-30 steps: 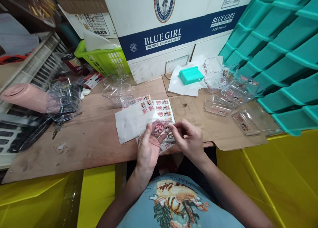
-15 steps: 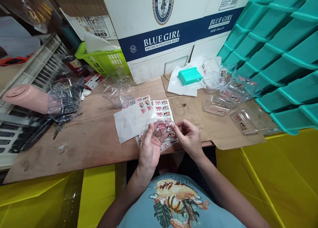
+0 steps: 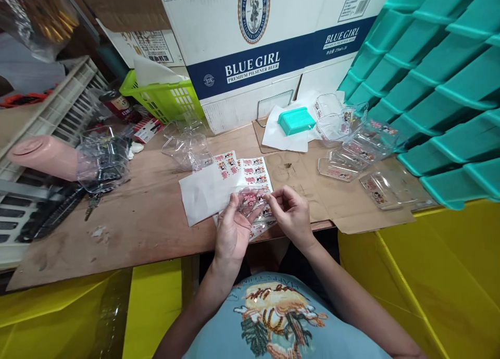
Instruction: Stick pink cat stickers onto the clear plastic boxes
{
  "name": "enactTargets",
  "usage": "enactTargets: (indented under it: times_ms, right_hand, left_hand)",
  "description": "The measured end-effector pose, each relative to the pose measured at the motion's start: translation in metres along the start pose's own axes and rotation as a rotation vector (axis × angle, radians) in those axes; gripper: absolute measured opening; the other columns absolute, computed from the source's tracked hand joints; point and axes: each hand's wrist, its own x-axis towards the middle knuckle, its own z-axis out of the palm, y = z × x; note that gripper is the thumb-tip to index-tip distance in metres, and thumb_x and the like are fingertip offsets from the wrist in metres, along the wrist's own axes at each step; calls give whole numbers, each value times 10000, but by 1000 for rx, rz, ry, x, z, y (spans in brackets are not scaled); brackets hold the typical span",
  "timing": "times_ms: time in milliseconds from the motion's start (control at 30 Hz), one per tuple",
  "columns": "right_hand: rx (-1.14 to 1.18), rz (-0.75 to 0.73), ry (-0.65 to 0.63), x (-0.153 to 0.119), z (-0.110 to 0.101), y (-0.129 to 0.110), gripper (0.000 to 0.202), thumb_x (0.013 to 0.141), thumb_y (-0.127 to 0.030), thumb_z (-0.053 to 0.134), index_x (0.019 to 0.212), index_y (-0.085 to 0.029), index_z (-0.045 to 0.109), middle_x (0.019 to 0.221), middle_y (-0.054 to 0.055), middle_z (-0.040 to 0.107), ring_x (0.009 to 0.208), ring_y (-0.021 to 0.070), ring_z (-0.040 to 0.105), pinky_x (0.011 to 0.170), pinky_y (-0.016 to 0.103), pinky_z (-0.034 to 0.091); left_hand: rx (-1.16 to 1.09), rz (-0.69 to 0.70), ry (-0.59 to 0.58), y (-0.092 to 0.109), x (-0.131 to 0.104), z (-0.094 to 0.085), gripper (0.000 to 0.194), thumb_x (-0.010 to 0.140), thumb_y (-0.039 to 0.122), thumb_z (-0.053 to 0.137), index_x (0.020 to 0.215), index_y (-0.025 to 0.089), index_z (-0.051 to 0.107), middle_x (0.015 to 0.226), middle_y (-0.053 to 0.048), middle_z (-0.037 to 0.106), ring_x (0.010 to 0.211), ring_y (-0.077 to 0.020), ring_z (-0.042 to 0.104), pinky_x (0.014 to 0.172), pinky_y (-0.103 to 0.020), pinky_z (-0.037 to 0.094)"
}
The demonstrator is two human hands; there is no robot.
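My left hand (image 3: 233, 231) is closed on a small clear plastic box (image 3: 242, 207), with the thumb on its near left side and the fingers underneath. A sticker (image 3: 250, 198) with pink lettering shows on the box. At its right end, my right hand (image 3: 291, 213) pinches the sticker's edge between thumb and forefinger; the fingertips partly hide it. Below and behind the hands lie sticker sheets (image 3: 255, 171) printed with pink lettering and cartoon animals. A blank white backing sheet (image 3: 203, 195) overlaps them on the left.
Clear boxes with stickers (image 3: 339, 165) lie on cardboard at the right, beside a turquoise tray (image 3: 296, 121). Stacked turquoise trays (image 3: 441, 88) rise at the far right. Plain clear boxes (image 3: 187, 145), a pink bottle (image 3: 45, 158) and a green basket (image 3: 164, 96) stand left. A beer carton (image 3: 273, 46) backs the table.
Both hands and the clear box have shifted very slightly left in the picture. The camera view has moved a little; the holds look the same.
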Motion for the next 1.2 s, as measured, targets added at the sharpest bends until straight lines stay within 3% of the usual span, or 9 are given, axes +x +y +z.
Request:
enactTargets:
  times_ms: [233,400,633,867,1033,1100,1200]
  right_hand:
    - [-41,-44,-16,6,4,-3,224,886,-322,618,720,-187,554,566,-61,443,483,73,371,479,215,303]
    - [-76,-82,6,5,6,-9,211,906,-301,597,730,-198,541,570,-55,441,477,80,379,476,221,303]
    - [-392,-446,-109,-4,3,-28,135,954,-182,474,841,-200,544,731,34,606,606,130,524,594,259,379]
    - [-428,-361,-130,6,-11,-31,151,949,-222,507,805,-204,548,730,34,570,662,160,516,620,287,422]
    - [-308,-747,-234,-26,-21,-77,221,928,-141,416,925,-227,619,776,72,651,723,209,589,777,403,518]
    - [-183,-657,-215,-30,-29,-86,182,926,-157,479,953,-252,632,822,58,680,746,199,623,792,396,539]
    - [56,-221,-81,-17,-36,-74,35,891,-208,625,869,-234,635,768,34,666,684,167,625,654,309,539]
  left_hand:
    - [-46,-87,83,8,3,0,221,945,281,555,848,153,707,896,-53,770,857,-171,726,931,-403,567]
    - [-44,-91,94,8,6,-2,206,947,281,551,872,170,707,898,-43,767,855,-167,724,909,-386,572]
    - [7,-17,21,4,7,-2,178,893,306,632,959,160,708,970,-56,761,883,-163,716,816,-270,563]
    - [22,58,7,-1,2,1,149,873,301,659,921,170,710,970,-49,759,917,-181,711,832,-314,574]
    - [58,4,4,-3,3,7,227,881,362,644,944,150,698,983,-83,750,985,-229,701,914,-361,547]
    - [33,-22,28,-2,2,8,220,884,358,642,962,158,689,998,-77,748,1023,-245,693,932,-383,540]
    - [13,16,19,0,-2,6,198,869,329,666,961,154,687,1017,-75,748,1034,-243,694,931,-389,545]
